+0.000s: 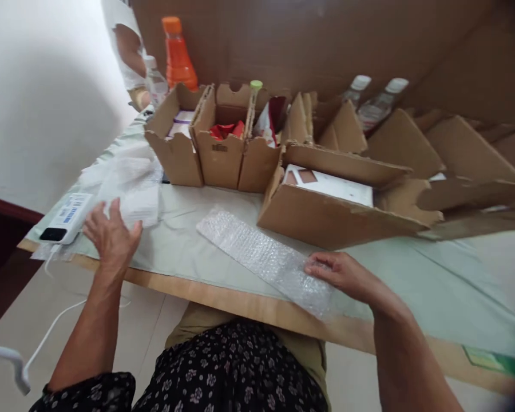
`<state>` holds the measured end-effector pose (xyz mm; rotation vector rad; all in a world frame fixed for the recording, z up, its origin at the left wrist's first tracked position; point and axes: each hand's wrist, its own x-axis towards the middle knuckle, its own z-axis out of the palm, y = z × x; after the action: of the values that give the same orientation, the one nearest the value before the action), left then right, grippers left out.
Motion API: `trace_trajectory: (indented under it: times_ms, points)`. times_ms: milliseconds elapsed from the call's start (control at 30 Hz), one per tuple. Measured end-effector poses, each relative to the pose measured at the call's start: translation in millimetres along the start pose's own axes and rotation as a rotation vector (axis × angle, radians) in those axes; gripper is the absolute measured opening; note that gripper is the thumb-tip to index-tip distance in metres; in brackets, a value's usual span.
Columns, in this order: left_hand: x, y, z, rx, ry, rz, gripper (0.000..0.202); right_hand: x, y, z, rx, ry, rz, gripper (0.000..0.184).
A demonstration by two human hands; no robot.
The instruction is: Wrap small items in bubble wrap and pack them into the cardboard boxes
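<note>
A long flat strip of bubble wrap point(257, 252) lies slantwise across the front of the table. My right hand point(343, 276) pinches its right-hand edge, thumb and fingers together on the film. Over at the left, my left hand point(114, 234) has its fingers spread and holds nothing. Just beyond those fingers is a loose pile of clear plastic packaging point(131, 183); whether the fingertips touch it I cannot tell. A white power bank point(68, 217) with a dark display and a cable lies left of that hand.
Several cardboard bins point(223, 157) stand along the back, holding packets and boxes. One bin point(326, 214) juts forward at a slant with a white box point(330, 186) inside. An orange bottle point(179, 57) and clear bottles point(381, 106) stand behind. The wooden table edge point(223, 297) runs in front of my body.
</note>
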<state>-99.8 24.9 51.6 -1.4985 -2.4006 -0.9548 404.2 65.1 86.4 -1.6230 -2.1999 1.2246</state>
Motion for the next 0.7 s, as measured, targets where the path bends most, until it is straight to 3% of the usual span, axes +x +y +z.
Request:
trace_trajectory:
  times_ms: [100,200,300,367,467,533,600,700]
  points:
    - [-12,39,-2.7,-0.105,0.066,0.200,0.069,-9,31,-32,-0.202,0.062,0.052,0.040]
    - [-48,94,6.1,-0.225,-0.088,0.447,0.051,-23,51,-46,-0.517,0.305,0.134,0.034]
    - [-92,146,22.0,-0.234,-0.379,0.681,0.037,-35,44,-26,-0.693,0.516,0.186,0.034]
    - [-115,170,32.2,-0.195,-0.501,0.775,0.037,-32,23,7,-0.655,0.518,0.124,0.034]
    - [-134,185,45.0,-0.129,-0.613,0.833,0.044,-12,-10,62,-0.503,0.395,-0.135,0.037]
    - [-138,184,52.2,-0.081,-0.667,0.835,0.047,-4,-12,85,-0.428,0.330,-0.246,0.045]
    - [-138,177,57.3,-0.051,-0.705,0.838,0.049,-13,8,93,-0.411,0.358,-0.227,0.050]
    - [-139,166,59.5,-0.044,-0.730,0.849,0.053,-56,59,83,-0.464,0.507,-0.046,0.052]
